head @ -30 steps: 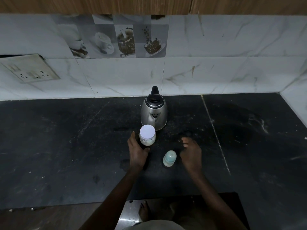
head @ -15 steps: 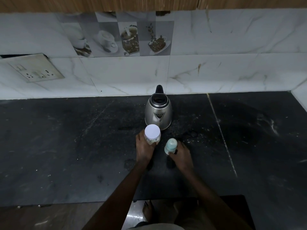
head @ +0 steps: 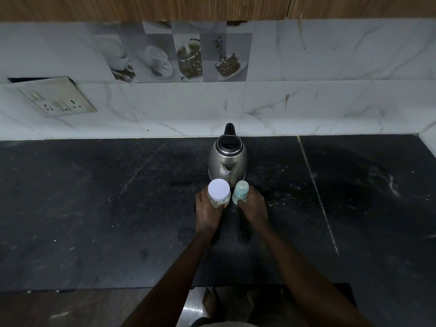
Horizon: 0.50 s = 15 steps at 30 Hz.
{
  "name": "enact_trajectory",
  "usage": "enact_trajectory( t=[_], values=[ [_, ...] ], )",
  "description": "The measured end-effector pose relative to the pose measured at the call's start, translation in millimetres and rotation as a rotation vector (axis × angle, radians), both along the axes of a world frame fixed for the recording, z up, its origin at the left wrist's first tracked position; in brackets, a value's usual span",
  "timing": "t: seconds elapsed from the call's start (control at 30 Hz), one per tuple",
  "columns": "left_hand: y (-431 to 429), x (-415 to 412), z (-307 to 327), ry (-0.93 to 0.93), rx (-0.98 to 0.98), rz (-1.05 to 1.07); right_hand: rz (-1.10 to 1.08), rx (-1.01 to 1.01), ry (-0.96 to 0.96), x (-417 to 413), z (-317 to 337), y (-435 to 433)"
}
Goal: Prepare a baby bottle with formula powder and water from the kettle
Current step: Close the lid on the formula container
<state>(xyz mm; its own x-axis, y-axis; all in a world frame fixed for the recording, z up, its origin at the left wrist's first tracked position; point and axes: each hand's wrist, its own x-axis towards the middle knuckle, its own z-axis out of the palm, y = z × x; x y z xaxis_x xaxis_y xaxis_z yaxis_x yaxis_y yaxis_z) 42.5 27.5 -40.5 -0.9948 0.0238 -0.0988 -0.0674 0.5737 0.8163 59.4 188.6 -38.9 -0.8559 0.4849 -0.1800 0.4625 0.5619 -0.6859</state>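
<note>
A steel kettle (head: pixel 227 161) with a black lid and handle stands on the black counter (head: pixel 94 208) near the wall, spout toward me. Just in front of it my left hand (head: pixel 207 213) grips a clear formula jar (head: pixel 219 193) with a white lid. Beside it on the right, my right hand (head: pixel 253 208) grips a small baby bottle (head: pixel 240 191) with a pale teal cap. Jar and bottle are upright and almost touch each other. Whether they rest on the counter or are lifted is hidden by my hands.
A tiled white wall (head: pixel 306 102) runs behind the counter, with a socket plate (head: pixel 56 97) at the left. The counter's front edge (head: pixel 118 289) lies close to me, with floor and my feet below it.
My left hand closed round the jar and my right hand took the bottle. Both hands with their items have moved closer together, just in front of the kettle.
</note>
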Motion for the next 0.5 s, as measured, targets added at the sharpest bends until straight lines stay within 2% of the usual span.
enact_trajectory(
  t=[0.5],
  values=[
    [-9.7,6.0,5.8,0.040,0.021,-0.070,0.037,0.028,-0.056,-3.0,11.0,-8.6]
  ],
)
